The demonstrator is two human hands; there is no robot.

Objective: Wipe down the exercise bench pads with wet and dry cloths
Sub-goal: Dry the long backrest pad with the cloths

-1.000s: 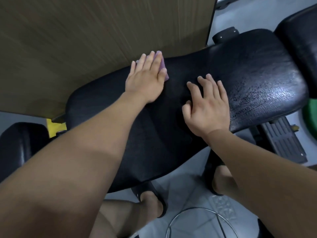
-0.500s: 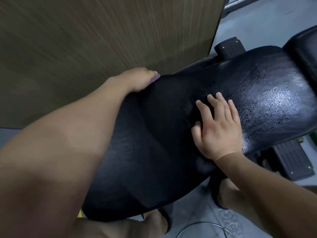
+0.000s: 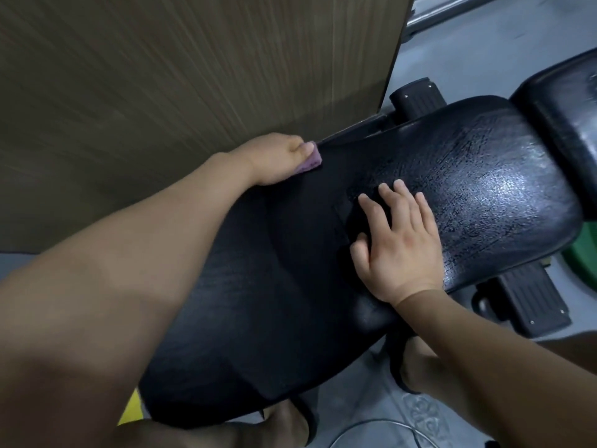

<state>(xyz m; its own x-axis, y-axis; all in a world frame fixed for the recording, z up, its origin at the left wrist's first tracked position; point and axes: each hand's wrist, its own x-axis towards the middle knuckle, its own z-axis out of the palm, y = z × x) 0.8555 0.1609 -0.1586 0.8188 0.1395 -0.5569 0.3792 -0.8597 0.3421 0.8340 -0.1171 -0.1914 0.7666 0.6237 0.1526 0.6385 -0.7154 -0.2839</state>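
Purple cloth (image 3: 311, 161) gripped in the left hand (image 3: 274, 160), pressed onto the far edge of the black bench pad (image 3: 484, 189) next to a wooden panel (image 3: 193, 76), seemingly to wipe that rim; right hand (image 3: 400, 244) laid flat, fingers straight, mid-pad, probably bracing, near its cracked, glossy stretch.

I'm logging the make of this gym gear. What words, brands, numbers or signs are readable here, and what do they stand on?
No text in this view can be read.
Raised marking on the floor tile, bottom right: too blurred to read, and it may be only a pattern.
Bench pad, purple cloth, wooden panel, ribbed footplate: no label, brand or number shows.
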